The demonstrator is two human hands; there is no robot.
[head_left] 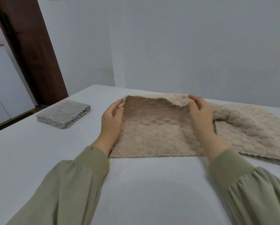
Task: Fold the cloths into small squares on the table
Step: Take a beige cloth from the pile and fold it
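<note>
A fluffy beige cloth lies in the middle of the white table, its near scalloped edge flat and its far edge lifted off the surface. My left hand pinches the far left corner. My right hand pinches the far right corner, which curls toward me. A grey cloth folded into a small square rests at the left of the table.
More beige cloth lies rumpled to the right of my right hand, reaching the frame's right edge. A dark brown door frame and white cabinets stand beyond the table's left side. A plain wall rises behind.
</note>
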